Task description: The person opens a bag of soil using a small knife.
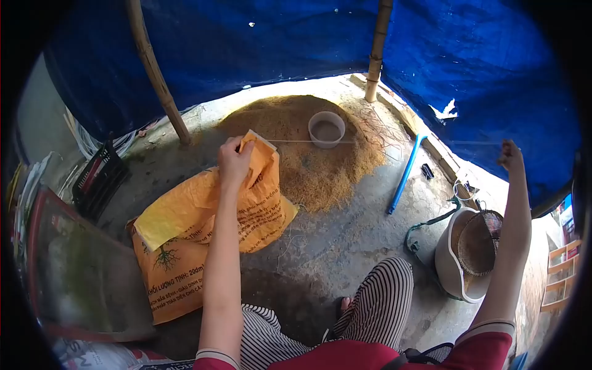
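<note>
My left hand (235, 161) is closed on the top corner of an orange printed sack (179, 277). The sack slumps on the concrete floor, its upper part folded over. From that corner a thin pale string (296, 141) stretches taut to the right. Far out at the right, my right hand (510, 155) is closed, pinching the string's other end. Behind the string lies a heap of brown, grainy material (296, 179). A white plastic tub (327, 144) sits in the heap, with some greyish matter inside.
A blue long-handled tool (406, 176) lies right of the heap. A white bucket (450, 256) holding a round mesh sieve (475, 250) stands by my right knee. A black crate (92, 179) and a framed panel (86, 271) are at left. Bamboo poles (157, 74) stand before blue tarpaulin (259, 43).
</note>
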`<move>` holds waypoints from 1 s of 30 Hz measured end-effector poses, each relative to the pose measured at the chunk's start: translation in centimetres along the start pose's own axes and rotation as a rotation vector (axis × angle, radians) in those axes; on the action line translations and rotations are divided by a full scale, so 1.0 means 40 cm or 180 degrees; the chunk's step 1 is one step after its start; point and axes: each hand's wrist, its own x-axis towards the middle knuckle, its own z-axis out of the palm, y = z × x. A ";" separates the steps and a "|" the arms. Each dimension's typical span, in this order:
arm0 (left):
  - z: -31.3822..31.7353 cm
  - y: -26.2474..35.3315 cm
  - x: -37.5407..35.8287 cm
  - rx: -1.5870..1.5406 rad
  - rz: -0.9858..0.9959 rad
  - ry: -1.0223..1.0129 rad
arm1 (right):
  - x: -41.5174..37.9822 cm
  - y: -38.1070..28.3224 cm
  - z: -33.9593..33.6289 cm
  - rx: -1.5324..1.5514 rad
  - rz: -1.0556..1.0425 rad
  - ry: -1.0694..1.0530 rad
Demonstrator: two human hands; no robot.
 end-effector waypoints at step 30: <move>-0.050 0.149 -0.002 -0.1453 -0.0333 -0.1683 | -0.953 0.480 1.177 -0.2487 -0.0999 -0.3791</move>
